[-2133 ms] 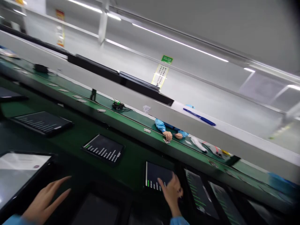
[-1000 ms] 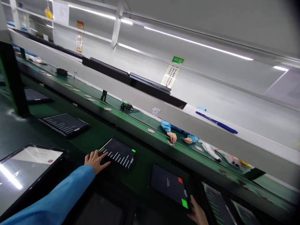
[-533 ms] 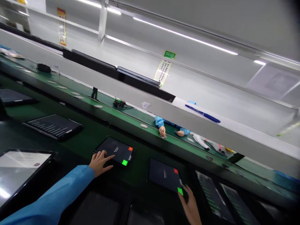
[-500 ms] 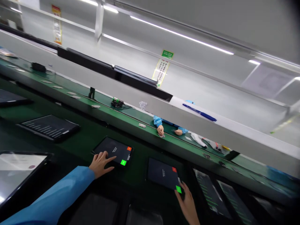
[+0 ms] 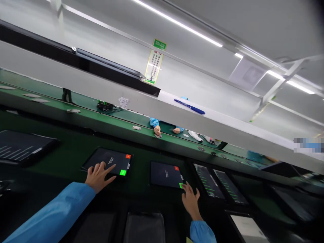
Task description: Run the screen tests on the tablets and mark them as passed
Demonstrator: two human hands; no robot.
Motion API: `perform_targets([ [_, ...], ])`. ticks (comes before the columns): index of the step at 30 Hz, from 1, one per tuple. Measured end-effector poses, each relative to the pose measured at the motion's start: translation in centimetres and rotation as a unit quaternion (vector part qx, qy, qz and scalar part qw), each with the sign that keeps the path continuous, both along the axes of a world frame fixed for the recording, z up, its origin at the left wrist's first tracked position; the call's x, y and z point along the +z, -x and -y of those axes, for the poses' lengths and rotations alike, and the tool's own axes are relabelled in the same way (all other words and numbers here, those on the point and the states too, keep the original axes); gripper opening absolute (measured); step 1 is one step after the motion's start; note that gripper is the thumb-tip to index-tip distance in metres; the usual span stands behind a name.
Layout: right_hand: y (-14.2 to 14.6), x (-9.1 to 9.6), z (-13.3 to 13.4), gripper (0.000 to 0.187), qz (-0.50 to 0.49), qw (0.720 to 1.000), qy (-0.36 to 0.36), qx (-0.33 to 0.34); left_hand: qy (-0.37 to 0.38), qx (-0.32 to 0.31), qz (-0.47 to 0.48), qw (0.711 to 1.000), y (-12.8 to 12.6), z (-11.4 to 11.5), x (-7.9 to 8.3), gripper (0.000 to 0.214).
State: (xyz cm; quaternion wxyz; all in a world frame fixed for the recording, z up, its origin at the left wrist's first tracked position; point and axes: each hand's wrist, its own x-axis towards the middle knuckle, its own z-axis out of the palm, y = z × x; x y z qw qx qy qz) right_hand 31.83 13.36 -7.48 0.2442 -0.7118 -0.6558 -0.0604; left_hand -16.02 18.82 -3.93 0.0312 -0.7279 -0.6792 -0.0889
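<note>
My left hand (image 5: 97,172), in a blue sleeve, rests with spread fingers on the near edge of a dark tablet (image 5: 108,161) that shows a red and a green square. My right hand (image 5: 190,199) reaches to the lower right corner of a second dark tablet (image 5: 165,173), its fingertip at that screen's green square. Both tablets lie flat on the green bench (image 5: 71,148). Neither hand holds anything.
More tablets lie along the bench: one at far left (image 5: 20,148), two with green text lines at right (image 5: 217,180). Beyond runs a green conveyor (image 5: 113,116) where another person's hands (image 5: 165,129) work. A blue pen (image 5: 189,107) lies on the white shelf above.
The view has swung right and tilted. My left hand stays on the same tablet. My right hand has moved up to the green square of the second tablet.
</note>
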Motion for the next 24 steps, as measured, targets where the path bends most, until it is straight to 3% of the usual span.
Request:
perform_targets([
  [3,0.2,0.5,-1.1,0.037,0.014,0.999,-0.039,-0.010,0.035,0.009,-0.003,0.999,1.1,0.4,-0.3,0.051],
  [8,1.0,1.5,-1.8,0.033,0.044,0.996,-0.064,0.035,0.067,0.036,-0.002,0.997,1.8,0.9,-1.1,0.056],
  [16,0.4,0.9,-0.1,0.037,0.050,0.996,-0.049,0.061,0.065,0.063,-0.012,0.996,2.6,0.9,-1.5,0.062],
  [24,0.9,2.2,1.1,0.044,0.048,0.997,-0.005,0.060,0.049,0.059,0.012,0.997,2.3,0.8,-2.1,0.062],
])
